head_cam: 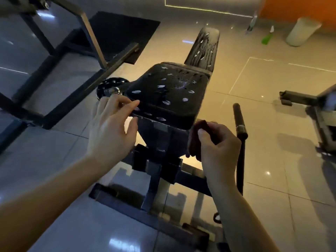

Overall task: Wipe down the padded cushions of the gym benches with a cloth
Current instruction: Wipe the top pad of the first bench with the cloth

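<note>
— Glossy tiled floor [254,99] all round, lamp glare bouncing off it, and an orange wall [298,6] up at one o'clock. Count the padding for me.

— Two pads on this one bench: a black seat cushion [169,93] dead centre, and a narrow back cushion [203,50] rising beyond it toward twelve. Both are dotted with pale flecks, too many and too blurred for a tally.

— Hands?

— Two, both bare. At nine o'clock of the seat is the left hand [111,128], fingers loosely spread, holding nothing, index tip right at the pad's near-left edge. Touching or a hair off, I cannot tell.

— And the other?

— At five o'clock of the seat, the right hand [218,146] has thumb and fingers pinching one dark reddish cloth [193,142], bunched up. It hangs just below the seat's near-right corner, apart from the top of the pad.

— Around the bench?

— One black handle [240,120] just beside the cloth hand, at three. One dark steel frame [72,99] fills ten o'clock, with one black mat [118,33] beyond it at eleven.

— Far corner?

— One green spray bottle [266,38] and one pale bin [301,31], near each other on the floor at one o'clock, well apart from the bench. A slim thing beside the bottle is too blurred to name. One second machine [298,96] pokes in at three.
</note>
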`<state>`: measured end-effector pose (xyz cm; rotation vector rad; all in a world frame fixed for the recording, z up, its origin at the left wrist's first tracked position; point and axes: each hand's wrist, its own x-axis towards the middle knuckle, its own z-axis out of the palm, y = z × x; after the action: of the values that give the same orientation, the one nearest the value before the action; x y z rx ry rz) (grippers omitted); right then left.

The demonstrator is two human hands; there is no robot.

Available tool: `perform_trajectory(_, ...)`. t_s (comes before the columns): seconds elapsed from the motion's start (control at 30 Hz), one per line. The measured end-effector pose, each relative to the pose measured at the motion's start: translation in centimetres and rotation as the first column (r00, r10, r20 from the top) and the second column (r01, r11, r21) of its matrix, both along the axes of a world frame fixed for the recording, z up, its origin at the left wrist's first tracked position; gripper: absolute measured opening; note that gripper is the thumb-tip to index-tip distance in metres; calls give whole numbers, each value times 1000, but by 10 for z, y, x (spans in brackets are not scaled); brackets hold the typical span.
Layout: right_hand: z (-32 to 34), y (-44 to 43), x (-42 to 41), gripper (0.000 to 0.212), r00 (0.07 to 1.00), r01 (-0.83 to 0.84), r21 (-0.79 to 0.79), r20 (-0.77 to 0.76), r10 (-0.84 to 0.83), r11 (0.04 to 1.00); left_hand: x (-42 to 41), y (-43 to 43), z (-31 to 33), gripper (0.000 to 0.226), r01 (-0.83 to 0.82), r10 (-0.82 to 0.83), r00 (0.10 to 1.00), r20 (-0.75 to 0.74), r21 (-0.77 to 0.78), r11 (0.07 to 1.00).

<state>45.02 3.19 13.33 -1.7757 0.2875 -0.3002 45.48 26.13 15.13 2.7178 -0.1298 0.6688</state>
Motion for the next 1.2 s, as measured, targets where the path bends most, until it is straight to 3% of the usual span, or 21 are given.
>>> perform_trajectory(0.13,5,19,-6,17,997,81,21,-7,-81,997,13,24,-5,56,-15,19,994,-109,37,999)
perform_trajectory(0.33,-2,45,4,14,979,202,-101,32,-200,974,32,39,-15,48,101,-91,992,-88,108,989)
perform_trajectory(0.53,-20,50,-1,14,978,197,-212,116,-175,957,40,46,-14,47,165,-150,982,-116,135,977)
perform_trajectory(0.67,-22,65,-6,16,970,216,-230,164,-181,949,45,51,-9,42,216,-197,973,-116,181,960)
perform_trajectory(0.8,-20,80,-3,12,946,321,-236,131,-297,917,51,59,-9,37,299,-283,953,-109,181,937)
perform_trajectory(0.97,-24,120,10,5,830,558,-130,106,-548,820,88,92,-20,36,518,-531,847,29,182,836)
perform_trajectory(1.07,-33,166,25,15,755,655,-102,107,-647,748,111,102,-25,34,640,-655,750,88,149,753)
perform_trajectory(1.2,-37,244,39,9,831,556,-233,160,-533,798,125,108,-30,33,735,-746,658,104,126,666)
